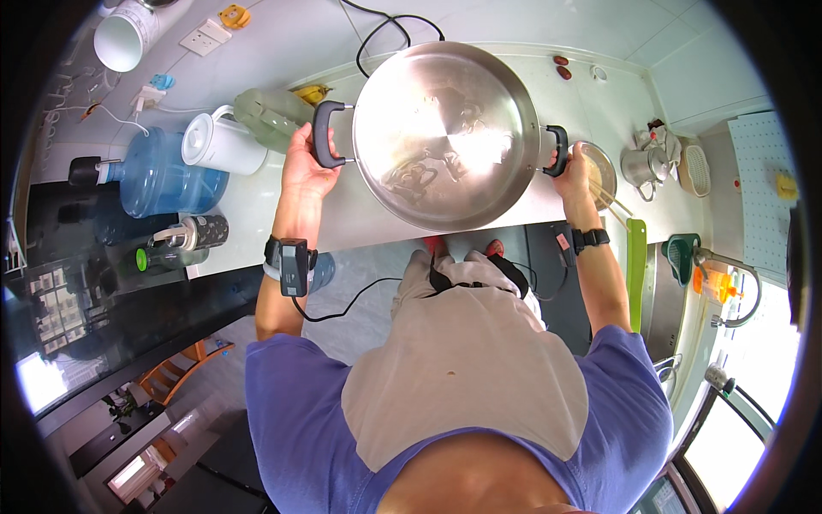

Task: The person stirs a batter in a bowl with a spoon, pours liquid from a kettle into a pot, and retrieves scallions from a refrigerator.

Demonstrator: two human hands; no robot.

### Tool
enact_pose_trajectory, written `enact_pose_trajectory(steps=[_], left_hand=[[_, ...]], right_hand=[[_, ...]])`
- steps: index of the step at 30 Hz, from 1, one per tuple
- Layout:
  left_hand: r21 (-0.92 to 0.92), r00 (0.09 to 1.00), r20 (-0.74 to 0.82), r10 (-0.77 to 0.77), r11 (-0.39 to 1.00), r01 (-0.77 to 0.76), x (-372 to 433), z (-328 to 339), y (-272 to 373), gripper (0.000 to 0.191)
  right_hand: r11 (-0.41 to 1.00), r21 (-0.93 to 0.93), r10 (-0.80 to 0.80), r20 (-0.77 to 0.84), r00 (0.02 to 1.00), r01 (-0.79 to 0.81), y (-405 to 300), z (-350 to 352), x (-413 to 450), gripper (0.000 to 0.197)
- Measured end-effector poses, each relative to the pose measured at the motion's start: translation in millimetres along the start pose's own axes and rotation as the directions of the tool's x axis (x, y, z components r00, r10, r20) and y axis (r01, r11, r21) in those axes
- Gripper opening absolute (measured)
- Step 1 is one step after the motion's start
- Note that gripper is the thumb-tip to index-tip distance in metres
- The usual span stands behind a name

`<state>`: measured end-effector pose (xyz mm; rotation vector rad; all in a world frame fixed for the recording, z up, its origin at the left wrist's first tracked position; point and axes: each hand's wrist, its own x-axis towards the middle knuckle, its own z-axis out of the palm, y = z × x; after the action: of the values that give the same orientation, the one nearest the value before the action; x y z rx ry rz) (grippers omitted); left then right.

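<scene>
A wide stainless steel pot without a lid is in front of me over the counter, its inner bottom wet and shiny. My left hand is at the black side handle on the left, with the thumb in front and fingertips showing inside the loop. On the right, my right hand holds the other black handle. Just beyond that hand, a metal bowl contains something pale, with wooden chopsticks leaning over its rim.
Left on the counter are a white pitcher, a blue water jug, a greenish bottle and bananas. At right are a metal pitcher, a green cutting board and a sink faucet. A black cable runs behind the pot.
</scene>
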<state>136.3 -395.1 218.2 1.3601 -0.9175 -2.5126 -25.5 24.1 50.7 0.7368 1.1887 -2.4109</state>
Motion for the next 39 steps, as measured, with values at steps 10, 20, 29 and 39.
enact_pose_trajectory(steps=[10, 20, 29, 39], left_hand=[[-0.021, 0.99, 0.023, 0.142, 0.99, -0.142, -4, -6, 5, 0.022], [-0.014, 0.977, 0.151, 0.15, 0.989, -0.149, -35, 28, 3, 0.019], [-0.045, 0.988, 0.144, 0.062, 0.997, -0.056, 2, 4, 17, 0.034], [-0.142, 0.99, -0.03, -0.135, 0.981, 0.129, 92, -46, -35, 0.043]], right_hand=[[0.996, 0.053, -0.071, 0.078, 0.994, 0.067, 10, 2, 21, 0.043], [0.995, 0.081, 0.05, 0.042, 0.998, -0.053, 31, -27, 42, 0.05], [0.988, -0.097, 0.127, 0.04, 0.991, -0.123, -22, 27, 0, 0.041], [0.96, -0.28, 0.038, 0.038, 0.999, -0.026, -37, 34, -2, 0.029]])
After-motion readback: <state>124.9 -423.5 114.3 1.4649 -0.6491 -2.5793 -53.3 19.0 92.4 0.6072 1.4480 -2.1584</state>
